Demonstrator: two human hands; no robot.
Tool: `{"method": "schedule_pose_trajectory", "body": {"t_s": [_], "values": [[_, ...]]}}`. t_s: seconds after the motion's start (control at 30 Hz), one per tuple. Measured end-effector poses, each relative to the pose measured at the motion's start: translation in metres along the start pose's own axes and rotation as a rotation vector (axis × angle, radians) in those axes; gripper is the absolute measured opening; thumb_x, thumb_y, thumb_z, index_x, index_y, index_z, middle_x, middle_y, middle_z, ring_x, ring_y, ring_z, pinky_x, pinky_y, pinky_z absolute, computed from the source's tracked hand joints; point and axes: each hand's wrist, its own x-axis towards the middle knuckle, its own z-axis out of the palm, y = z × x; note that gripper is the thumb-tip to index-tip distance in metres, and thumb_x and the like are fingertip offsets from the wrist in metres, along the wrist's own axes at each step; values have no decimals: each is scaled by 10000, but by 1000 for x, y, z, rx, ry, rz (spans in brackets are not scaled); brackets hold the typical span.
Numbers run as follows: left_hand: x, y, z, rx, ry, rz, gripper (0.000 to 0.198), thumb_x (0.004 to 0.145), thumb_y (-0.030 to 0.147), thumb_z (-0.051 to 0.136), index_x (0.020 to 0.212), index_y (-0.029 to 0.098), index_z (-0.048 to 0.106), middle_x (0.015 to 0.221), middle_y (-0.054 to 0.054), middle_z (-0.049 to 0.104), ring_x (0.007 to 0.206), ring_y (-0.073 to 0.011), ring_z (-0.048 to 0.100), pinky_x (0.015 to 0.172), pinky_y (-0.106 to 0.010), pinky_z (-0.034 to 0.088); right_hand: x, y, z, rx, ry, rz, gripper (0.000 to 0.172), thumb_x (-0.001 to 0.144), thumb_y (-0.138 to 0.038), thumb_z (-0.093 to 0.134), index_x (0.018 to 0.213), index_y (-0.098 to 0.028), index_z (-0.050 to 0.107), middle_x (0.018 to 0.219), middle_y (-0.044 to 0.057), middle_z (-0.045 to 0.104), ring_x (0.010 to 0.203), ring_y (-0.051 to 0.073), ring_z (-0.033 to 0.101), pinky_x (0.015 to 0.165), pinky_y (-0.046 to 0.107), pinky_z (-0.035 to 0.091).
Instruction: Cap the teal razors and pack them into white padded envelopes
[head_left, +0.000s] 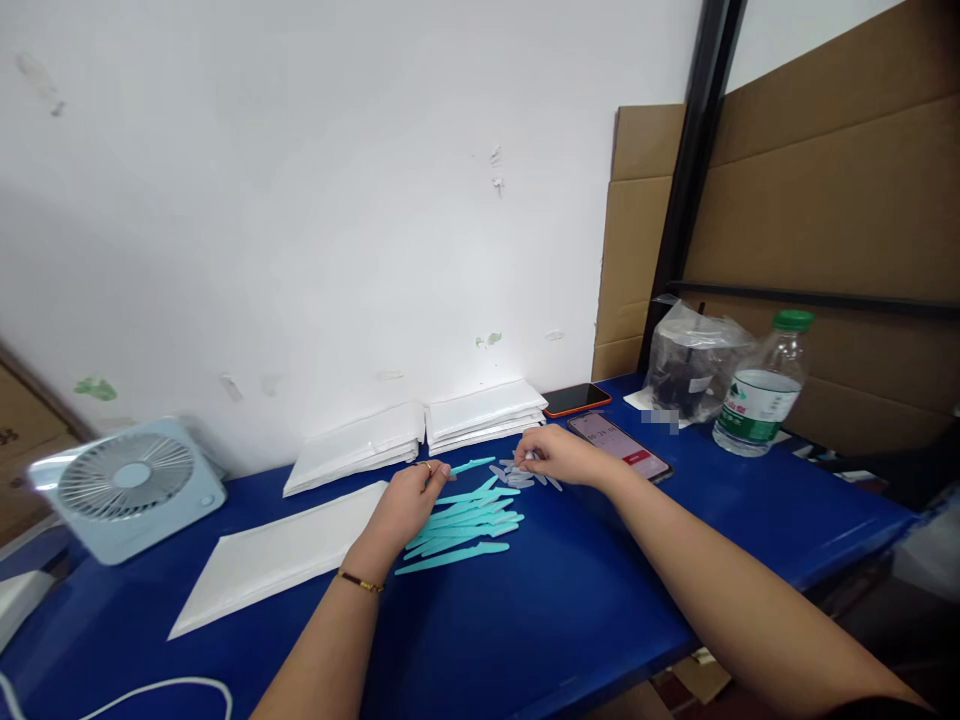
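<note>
My left hand is closed in a pinch on a teal eyebrow razor, whose slim end points right. Below it, several more teal eyebrow razors lie in a loose fanned pile on the blue table. At the right of that pile, small clear plastic caps are heaped together. My right hand is over this heap with its fingertips pinched on a clear cap, mostly hidden by the fingers.
White padded envelopes are stacked along the wall, and a single envelope lies left of the razors. Two phones rest behind my right arm. A water bottle and a bagged cup stand right; a fan stands left.
</note>
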Motion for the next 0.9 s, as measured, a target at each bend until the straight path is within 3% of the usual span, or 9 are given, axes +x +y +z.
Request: {"method": "schedule_pose_trajectory", "body": {"t_s": [0.2,0.37,0.6,0.67,0.77,0.9], "values": [[3,-7,3,109,49,-99,299,825,411,398,909,207,600,775,-23,630,717,-178,558,613,-258,365,19,-1,25,-139,56,2,187,826,-224,497,893,-188,667,918,57,603,817,157,556,693,233,383],[4,-10,4,83,54,-73,239,814,377,420,862,209,584,805,-19,625,755,-174,552,631,-257,361,33,-5,42,-205,-22,115,145,741,-283,608,807,-166,663,912,81,586,797,191,555,647,251,371],[2,-10,5,45,56,-68,296,828,413,375,900,205,573,689,6,584,641,-153,522,592,-257,345,33,-7,44,-133,2,151,35,749,-185,578,757,-166,606,792,46,618,747,153,571,618,221,387],[2,-10,6,25,72,-59,306,831,422,365,890,204,572,691,6,583,662,-156,527,602,-256,347,31,-6,40,-23,79,162,91,776,-187,539,855,-179,583,764,16,610,675,125,577,595,217,408],[1,-9,5,-18,68,-48,320,839,428,346,877,206,573,717,2,595,684,-158,536,622,-257,353,27,-3,31,405,200,206,217,769,-230,554,981,-190,537,736,-13,592,574,106,592,543,222,457],[0,-6,4,-45,37,-62,346,831,445,342,861,202,587,698,0,592,669,-161,536,615,-257,356,20,0,23,900,184,288,283,676,-324,691,876,-157,583,706,9,627,704,155,659,643,251,525]]}}
